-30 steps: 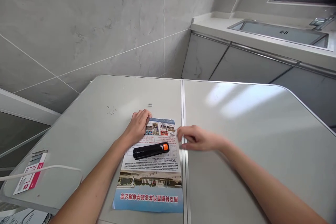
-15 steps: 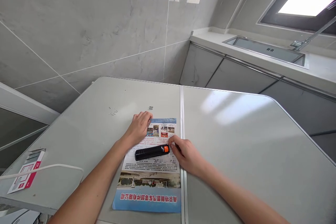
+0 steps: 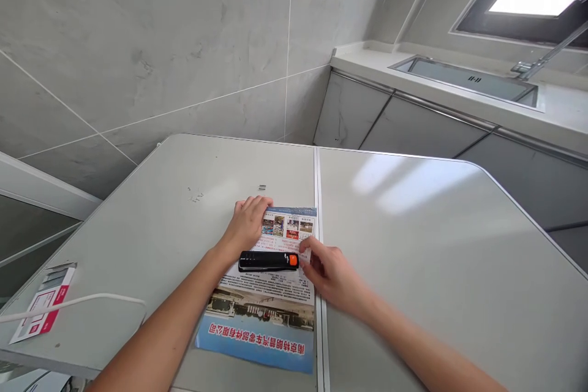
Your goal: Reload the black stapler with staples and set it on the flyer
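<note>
A printed leaflet [image 3: 261, 340] lies on the table, its text upside down from where I look. Across its middle rests a black stapler [image 3: 264, 261] with an orange end piece, lying level. My left hand [image 3: 248, 220] is closed on the leaflet's upper left edge, its fingers bent over the paper. At the right edge, beside the stapler's orange end, my right hand [image 3: 327, 266] has bent fingers and thumb holding the paper. Its lower fingers are partly hidden.
Loose staples [image 3: 262, 187] lie beyond the leaflet, with more scattered bits [image 3: 195, 196] farther left. A red and white packet [image 3: 43, 306] and a white cable [image 3: 92, 297] are at the left. A metal seam [image 3: 320, 226] crosses the table [image 3: 404, 269]. Behind stands a sink [image 3: 468, 82].
The leaflet has turned slightly clockwise, its far edge shifting right. The stapler on it has swung from slanted to level. Both hands have moved a little to the right.
</note>
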### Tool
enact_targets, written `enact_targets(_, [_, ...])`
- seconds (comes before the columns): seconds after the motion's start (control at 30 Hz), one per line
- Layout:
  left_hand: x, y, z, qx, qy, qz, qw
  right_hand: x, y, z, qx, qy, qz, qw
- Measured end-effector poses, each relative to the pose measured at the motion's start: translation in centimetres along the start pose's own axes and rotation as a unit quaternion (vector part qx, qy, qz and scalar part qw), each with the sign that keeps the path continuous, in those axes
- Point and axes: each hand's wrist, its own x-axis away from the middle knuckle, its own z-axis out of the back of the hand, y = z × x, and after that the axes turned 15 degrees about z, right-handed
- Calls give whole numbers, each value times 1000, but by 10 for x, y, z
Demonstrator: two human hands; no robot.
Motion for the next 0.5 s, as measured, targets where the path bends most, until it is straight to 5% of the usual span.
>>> enact_targets(0.13, [-3,-8,4,10,-3,27,1000,2,-3,7,37,-58,20,997])
enact_targets(0.33, [-6,-15,10,18,5,63,998,5,-11,19,-51,-155,28,986])
enact_targets(0.5, [-5,-12,7,20,9,53,998,8,-8,14,-107,-166,2,980])
